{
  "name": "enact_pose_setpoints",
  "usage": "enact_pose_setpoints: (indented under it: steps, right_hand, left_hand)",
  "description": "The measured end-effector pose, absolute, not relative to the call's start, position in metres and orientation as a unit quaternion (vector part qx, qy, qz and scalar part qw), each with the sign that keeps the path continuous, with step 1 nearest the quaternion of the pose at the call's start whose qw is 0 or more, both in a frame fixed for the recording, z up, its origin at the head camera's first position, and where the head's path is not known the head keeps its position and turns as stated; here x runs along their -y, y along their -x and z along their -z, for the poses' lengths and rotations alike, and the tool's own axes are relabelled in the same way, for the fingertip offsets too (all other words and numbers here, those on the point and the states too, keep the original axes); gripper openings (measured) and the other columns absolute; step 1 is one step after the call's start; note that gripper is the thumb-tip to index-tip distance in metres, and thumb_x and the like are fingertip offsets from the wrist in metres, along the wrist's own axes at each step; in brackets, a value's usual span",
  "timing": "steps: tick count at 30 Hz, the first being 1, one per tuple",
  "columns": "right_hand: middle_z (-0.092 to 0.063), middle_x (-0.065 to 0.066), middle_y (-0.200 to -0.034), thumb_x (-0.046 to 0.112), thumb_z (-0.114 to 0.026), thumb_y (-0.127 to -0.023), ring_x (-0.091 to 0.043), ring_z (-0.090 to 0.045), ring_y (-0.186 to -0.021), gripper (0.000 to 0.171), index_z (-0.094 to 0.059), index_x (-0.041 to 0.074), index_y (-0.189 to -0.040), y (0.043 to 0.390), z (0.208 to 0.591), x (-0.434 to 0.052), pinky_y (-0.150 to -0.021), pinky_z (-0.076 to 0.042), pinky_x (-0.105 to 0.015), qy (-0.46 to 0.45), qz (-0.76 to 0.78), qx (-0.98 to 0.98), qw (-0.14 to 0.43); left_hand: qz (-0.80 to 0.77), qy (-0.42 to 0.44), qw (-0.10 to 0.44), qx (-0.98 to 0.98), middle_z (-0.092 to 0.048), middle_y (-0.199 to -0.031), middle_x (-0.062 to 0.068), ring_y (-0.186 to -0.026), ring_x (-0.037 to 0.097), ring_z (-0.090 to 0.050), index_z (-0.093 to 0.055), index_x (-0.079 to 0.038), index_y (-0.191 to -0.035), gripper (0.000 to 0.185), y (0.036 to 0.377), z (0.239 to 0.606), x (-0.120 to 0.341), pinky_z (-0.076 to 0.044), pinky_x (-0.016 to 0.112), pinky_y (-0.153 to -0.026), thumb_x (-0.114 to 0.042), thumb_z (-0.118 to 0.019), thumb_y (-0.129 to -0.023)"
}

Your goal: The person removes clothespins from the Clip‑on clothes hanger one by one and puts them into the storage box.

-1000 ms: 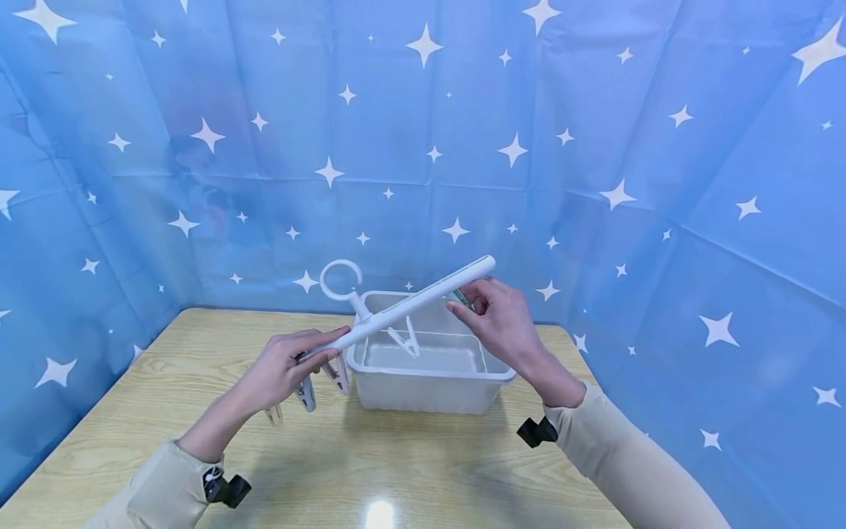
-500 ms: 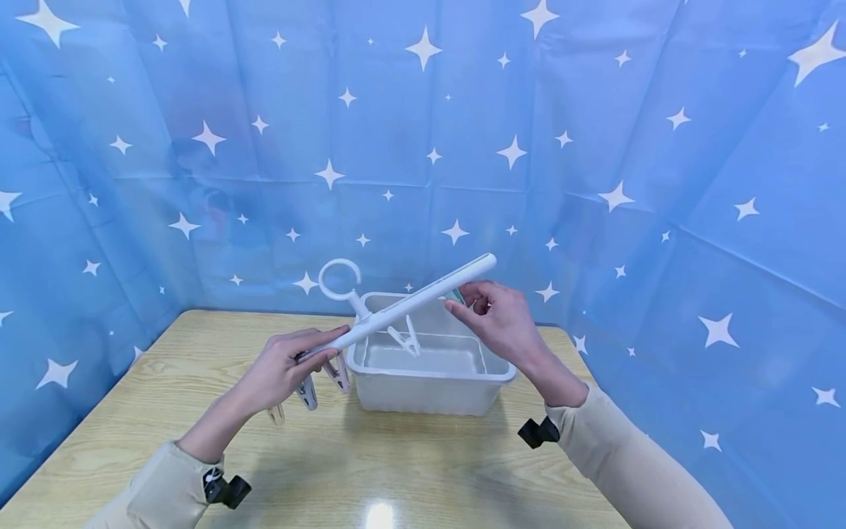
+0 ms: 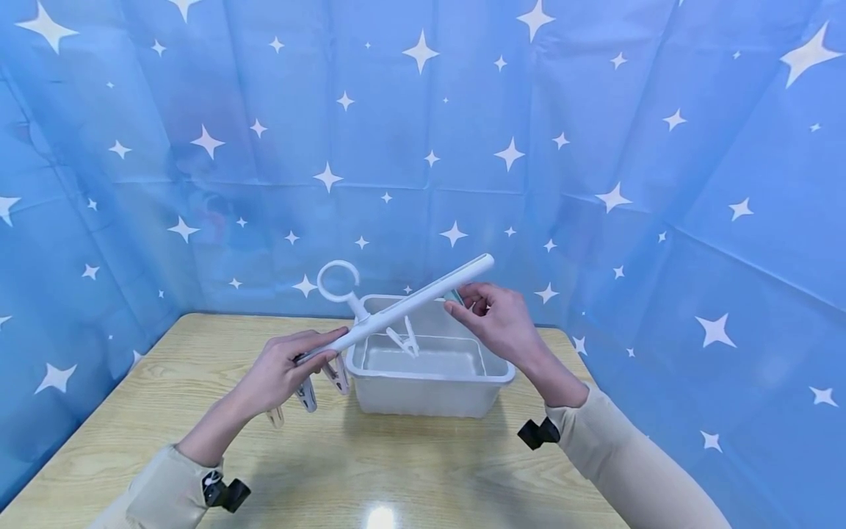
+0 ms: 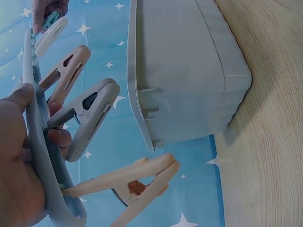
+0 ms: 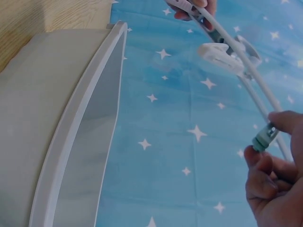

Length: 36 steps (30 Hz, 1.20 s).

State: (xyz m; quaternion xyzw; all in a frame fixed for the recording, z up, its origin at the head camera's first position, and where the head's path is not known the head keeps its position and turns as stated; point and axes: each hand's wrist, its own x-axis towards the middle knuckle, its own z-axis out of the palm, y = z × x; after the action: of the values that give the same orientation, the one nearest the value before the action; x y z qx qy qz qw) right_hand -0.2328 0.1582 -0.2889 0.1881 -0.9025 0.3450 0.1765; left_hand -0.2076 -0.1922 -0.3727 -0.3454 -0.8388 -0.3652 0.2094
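A white clip hanger (image 3: 423, 297) is held tilted over the bin, its right end higher and its round hook (image 3: 338, 281) standing up. My left hand (image 3: 291, 367) grips the bar's lower left part. At the raised end, my right hand (image 3: 501, 322) pinches a small green clothespin (image 5: 262, 137) between thumb and fingers, against the bar's underside. Along the bar hang a white clothespin (image 4: 52, 36), a pinkish one, a grey clothespin (image 4: 97, 118) and a beige clothespin (image 4: 137, 182). How the green clothespin joins the bar is hidden in the head view.
A pale grey plastic bin (image 3: 429, 397) stands on the wooden table (image 3: 396, 466) just beneath the hanger. Blue curtains with white stars (image 3: 423, 132) enclose the table at the back and sides. Each wrist carries a small black camera.
The green clothespin has turned slightly between my right fingers, and less of it shows. Both hands and the hanger stay almost where they were.
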Motion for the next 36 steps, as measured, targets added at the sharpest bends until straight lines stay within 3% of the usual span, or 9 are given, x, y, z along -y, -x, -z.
enact_pose_setpoints:
  steps: [10, 18, 26, 36]
  right_hand:
    - [-0.068, -0.003, -0.079, 0.038, -0.073, -0.091, -0.013, -0.059, -0.07, 0.032, -0.074, 0.01, -0.108, 0.234, 0.29, -0.159, -0.066, -0.049, -0.029, -0.196, -0.345, 0.899, 0.185]
    - [-0.069, -0.001, -0.081, 0.038, -0.073, -0.091, -0.015, -0.061, -0.072, 0.032, -0.073, 0.014, -0.112, 0.234, 0.291, -0.162, -0.066, -0.05, -0.03, -0.194, -0.358, 0.897, 0.172]
    - [-0.071, -0.003, -0.087, 0.041, -0.072, -0.091, -0.015, -0.064, -0.076, 0.037, -0.072, 0.012, -0.115, 0.237, 0.291, -0.166, -0.069, -0.052, -0.032, -0.184, -0.357, 0.901, 0.166]
    - [-0.07, -0.003, -0.094, 0.044, -0.071, -0.091, -0.018, -0.058, -0.08, 0.045, -0.068, 0.012, -0.123, 0.242, 0.295, -0.171, -0.07, -0.047, -0.031, -0.173, -0.35, 0.906, 0.162]
  left_hand:
    - [0.372, 0.347, 0.221, 0.832, -0.074, -0.104, -0.001, -0.072, -0.001, -0.063, -0.061, -0.023, -0.139, 0.043, 0.207, 0.373, 0.192, -0.047, 0.022, -0.056, -0.01, -0.063, -0.098]
    - [0.398, 0.312, 0.221, 0.834, -0.067, -0.082, -0.007, -0.067, 0.009, -0.06, -0.063, -0.018, -0.137, 0.039, 0.207, 0.371, 0.194, -0.046, 0.023, -0.053, -0.01, -0.062, -0.099]
    - [0.396, 0.3, 0.223, 0.839, -0.068, -0.084, -0.007, -0.069, 0.007, -0.06, -0.062, -0.019, -0.138, 0.04, 0.206, 0.368, 0.194, -0.047, 0.023, -0.054, -0.011, -0.062, -0.099]
    - [0.397, 0.304, 0.229, 0.835, -0.067, -0.083, -0.007, -0.068, 0.013, -0.061, -0.062, -0.019, -0.138, 0.04, 0.206, 0.367, 0.193, -0.047, 0.023, -0.054, -0.01, -0.062, -0.099]
